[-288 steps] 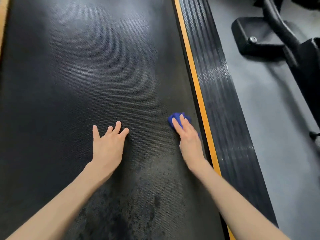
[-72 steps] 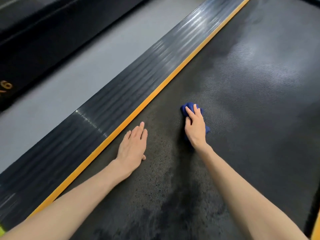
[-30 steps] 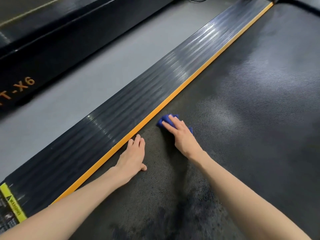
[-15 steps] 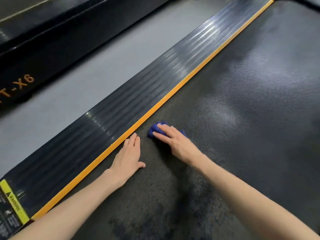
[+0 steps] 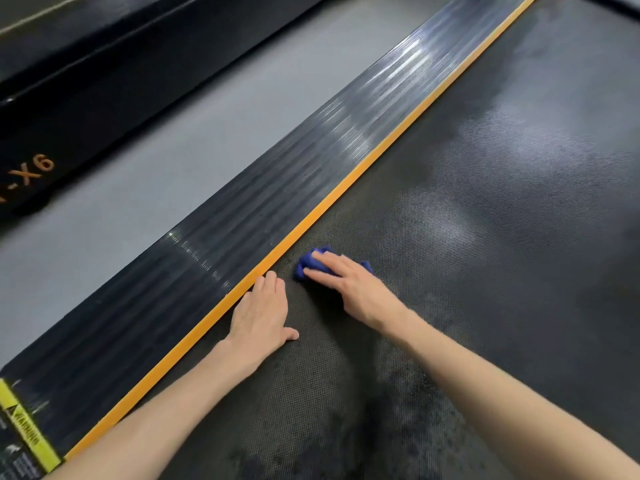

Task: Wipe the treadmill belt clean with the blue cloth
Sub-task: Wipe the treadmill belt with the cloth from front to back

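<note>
The dark textured treadmill belt fills the right of the view, with darker smudges near the bottom. A small bunched blue cloth lies on the belt close to its left edge. My right hand presses down on the cloth with straight fingers, covering most of it. My left hand lies flat on the belt just left of the cloth, its fingertips at the orange strip.
An orange strip and a ribbed black side rail run along the belt's left edge. Grey floor lies beyond it, then another black machine with orange lettering. A yellow warning label sits bottom left.
My right hand has slid the cloth left and toward me across the belt, close to the orange strip. My left hand has stayed flat beside the strip.
</note>
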Demonstrator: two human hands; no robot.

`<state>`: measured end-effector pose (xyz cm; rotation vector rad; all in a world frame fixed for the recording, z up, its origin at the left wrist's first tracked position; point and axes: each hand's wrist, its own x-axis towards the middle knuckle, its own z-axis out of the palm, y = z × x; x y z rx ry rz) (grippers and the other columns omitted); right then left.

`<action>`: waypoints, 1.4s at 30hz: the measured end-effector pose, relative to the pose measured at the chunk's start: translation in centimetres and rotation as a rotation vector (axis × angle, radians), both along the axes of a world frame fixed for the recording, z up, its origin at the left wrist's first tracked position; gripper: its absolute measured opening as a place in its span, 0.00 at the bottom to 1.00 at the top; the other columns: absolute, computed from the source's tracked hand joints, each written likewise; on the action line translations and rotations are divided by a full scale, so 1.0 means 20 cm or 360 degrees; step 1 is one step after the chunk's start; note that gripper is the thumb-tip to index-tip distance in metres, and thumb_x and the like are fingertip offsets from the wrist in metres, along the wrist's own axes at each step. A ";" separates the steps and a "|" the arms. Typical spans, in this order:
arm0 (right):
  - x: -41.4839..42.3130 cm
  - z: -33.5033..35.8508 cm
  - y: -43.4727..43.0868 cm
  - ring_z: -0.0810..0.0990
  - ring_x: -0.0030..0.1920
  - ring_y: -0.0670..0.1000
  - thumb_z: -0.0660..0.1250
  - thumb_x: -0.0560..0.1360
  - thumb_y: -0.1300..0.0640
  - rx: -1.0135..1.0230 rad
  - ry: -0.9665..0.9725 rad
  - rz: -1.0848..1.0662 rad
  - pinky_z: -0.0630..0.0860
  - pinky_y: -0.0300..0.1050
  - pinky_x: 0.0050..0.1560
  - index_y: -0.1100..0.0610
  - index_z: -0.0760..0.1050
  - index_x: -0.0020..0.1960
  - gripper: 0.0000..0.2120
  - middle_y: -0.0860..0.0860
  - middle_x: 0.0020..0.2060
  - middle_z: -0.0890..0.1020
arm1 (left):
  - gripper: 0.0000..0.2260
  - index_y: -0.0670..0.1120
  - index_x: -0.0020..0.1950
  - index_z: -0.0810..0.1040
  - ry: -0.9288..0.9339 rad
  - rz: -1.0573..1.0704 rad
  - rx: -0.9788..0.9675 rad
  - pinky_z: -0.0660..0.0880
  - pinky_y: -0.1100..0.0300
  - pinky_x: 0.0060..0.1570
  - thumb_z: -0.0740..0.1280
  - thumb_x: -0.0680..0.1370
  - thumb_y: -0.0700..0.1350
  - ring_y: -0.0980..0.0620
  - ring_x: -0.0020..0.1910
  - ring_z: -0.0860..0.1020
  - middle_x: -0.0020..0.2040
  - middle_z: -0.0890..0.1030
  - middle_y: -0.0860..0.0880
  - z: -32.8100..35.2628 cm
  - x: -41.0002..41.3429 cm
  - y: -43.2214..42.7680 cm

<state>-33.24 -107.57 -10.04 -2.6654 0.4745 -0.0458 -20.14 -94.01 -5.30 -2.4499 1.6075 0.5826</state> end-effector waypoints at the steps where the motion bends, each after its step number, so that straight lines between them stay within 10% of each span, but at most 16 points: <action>1: 0.02 0.01 -0.08 0.56 0.74 0.56 0.60 0.67 0.75 -0.0042 0.0029 -0.0131 0.50 0.50 0.75 0.51 0.61 0.73 0.38 0.54 0.74 0.57 | 0.38 0.43 0.69 0.62 0.0004 0.0000 -0.0002 0.70 0.60 0.55 0.71 0.68 0.62 0.51 0.61 0.67 0.63 0.66 0.48 0.00 0.00 0.01; 6: 0.16 0.03 -0.24 0.54 0.74 0.58 0.58 0.70 0.72 0.0170 -0.0056 -0.1124 0.46 0.45 0.73 0.55 0.62 0.72 0.33 0.56 0.74 0.56 | 0.39 0.43 0.70 0.61 0.0040 0.0008 -0.0020 0.71 0.61 0.57 0.71 0.68 0.62 0.51 0.63 0.66 0.65 0.65 0.49 0.00 0.01 0.01; 13: -0.08 -0.07 0.17 0.65 0.70 0.57 0.58 0.69 0.70 -0.0044 -0.0108 -0.0011 0.57 0.51 0.72 0.53 0.67 0.70 0.31 0.56 0.71 0.65 | 0.39 0.42 0.72 0.58 0.0014 -0.0045 -0.0032 0.69 0.59 0.60 0.68 0.70 0.62 0.50 0.63 0.66 0.67 0.64 0.47 -0.02 0.02 0.03; 20: -0.26 0.02 -0.20 0.58 0.73 0.56 0.56 0.70 0.75 0.0086 -0.0156 -0.1546 0.53 0.43 0.72 0.55 0.65 0.71 0.31 0.55 0.74 0.59 | 0.39 0.42 0.71 0.59 0.0053 -0.0043 -0.0005 0.71 0.61 0.57 0.69 0.69 0.62 0.51 0.63 0.66 0.67 0.64 0.48 -0.01 0.02 0.02; 27: -0.27 -0.07 0.32 0.54 0.74 0.50 0.56 0.66 0.74 0.0104 -0.0099 -0.0210 0.44 0.43 0.73 0.51 0.62 0.72 0.37 0.53 0.74 0.59 | 0.38 0.42 0.69 0.61 0.0031 -0.0020 0.0037 0.72 0.61 0.56 0.70 0.69 0.61 0.51 0.63 0.67 0.66 0.65 0.47 0.00 0.00 0.00; 35: -0.65 0.02 -0.14 0.59 0.72 0.57 0.57 0.71 0.75 -0.0006 -0.0129 -0.1768 0.56 0.43 0.70 0.57 0.65 0.70 0.30 0.57 0.73 0.61 | 0.39 0.42 0.70 0.60 0.0047 -0.0037 0.0042 0.72 0.61 0.56 0.70 0.69 0.62 0.51 0.63 0.66 0.66 0.65 0.47 0.02 0.01 0.01; 42: -0.37 -0.11 0.39 0.62 0.72 0.50 0.59 0.71 0.69 0.0063 -0.0206 -0.0507 0.54 0.46 0.74 0.52 0.67 0.70 0.29 0.52 0.72 0.64 | 0.35 0.41 0.66 0.65 0.0030 -0.0020 0.0156 0.73 0.60 0.53 0.72 0.68 0.59 0.50 0.61 0.67 0.63 0.66 0.47 0.03 -0.02 -0.04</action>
